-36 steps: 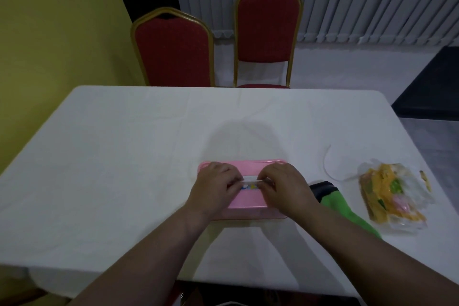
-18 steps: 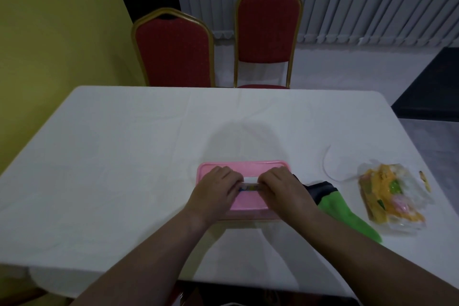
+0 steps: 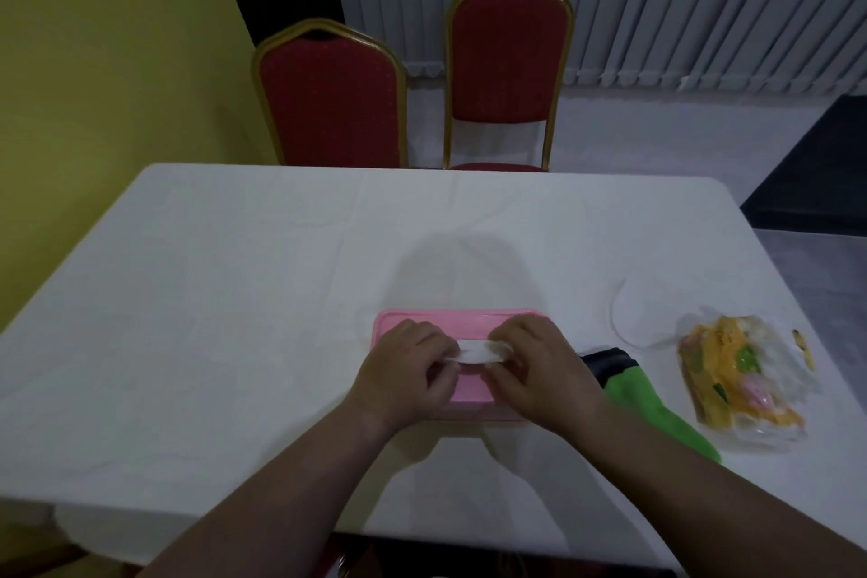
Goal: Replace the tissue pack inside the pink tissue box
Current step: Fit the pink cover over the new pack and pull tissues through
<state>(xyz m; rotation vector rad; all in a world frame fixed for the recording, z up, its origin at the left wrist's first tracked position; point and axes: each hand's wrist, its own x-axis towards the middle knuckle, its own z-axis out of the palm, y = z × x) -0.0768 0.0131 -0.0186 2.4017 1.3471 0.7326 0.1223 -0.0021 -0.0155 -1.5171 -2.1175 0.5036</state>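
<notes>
1. While both hands work over the slot in the lid of the pink tissue box (image 3: 424, 323), the left hand (image 3: 407, 373) and right hand (image 3: 539, 371) each have fingers curled and pinch one end of a white tissue (image 3: 478, 351) stretched between them.
2. That box lies flat on the surface (image 3: 234, 296), near its front edge and a little right of the middle.
3. Risk, as I judge it: pulling the two ends apart could tear the thin sheet, since it is taut between the pinches.
4. A sharp upward tug could also lift or slide the light box, as neither hand clearly pins it down.
5. Just beside the right wrist lies a green and black cloth (image 3: 642, 394); further toward the right edge sits a crumpled clear wrapper with yellow print (image 3: 746, 371).
6. No brand, label or writing can be read; the wrapper's print is too blurred.
</notes>
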